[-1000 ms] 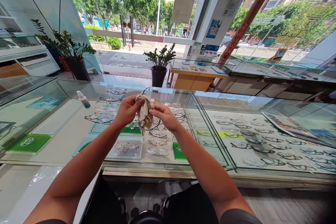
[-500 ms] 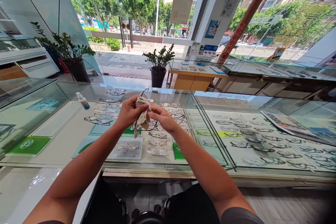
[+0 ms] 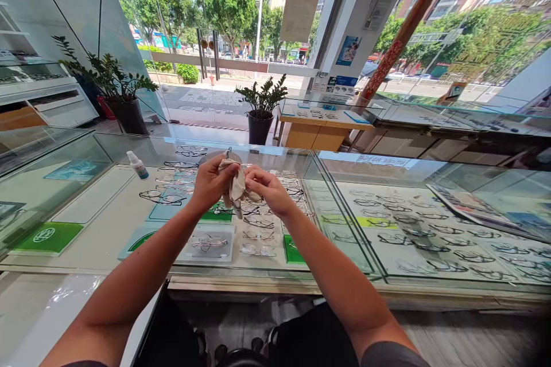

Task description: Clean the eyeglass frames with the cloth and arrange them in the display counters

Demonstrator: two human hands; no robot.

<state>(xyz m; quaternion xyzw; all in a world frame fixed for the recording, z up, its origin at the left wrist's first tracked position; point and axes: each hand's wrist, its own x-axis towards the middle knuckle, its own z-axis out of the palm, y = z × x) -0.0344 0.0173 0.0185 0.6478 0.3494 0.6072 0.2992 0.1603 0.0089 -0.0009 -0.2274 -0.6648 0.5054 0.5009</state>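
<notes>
Above the glass counter, my left hand (image 3: 210, 184) is closed on a crumpled beige cloth (image 3: 236, 186), thumb on top. The cloth is folded around part of a pair of eyeglasses (image 3: 253, 197); a dark temple tip pokes out above the fingers, and most of the frame is hidden. My right hand (image 3: 270, 190) is beside the cloth, thumb and fingers pinched together at the eyeglasses. Exactly which part it grips is hard to see. Beneath both hands, several eyeglass frames (image 3: 258, 222) lie in rows in the display.
A small spray bottle (image 3: 138, 165) with blue liquid stands left on the glass counter (image 3: 103, 206). A magazine (image 3: 469, 206) lies to the right, over more rows of frames. Beyond the counter are a potted plant (image 3: 259, 126) and a wooden table (image 3: 318, 132).
The cloth has turned more upright in my left hand, and less of the temple shows above it. My right fingers have shifted slightly away from the cloth.
</notes>
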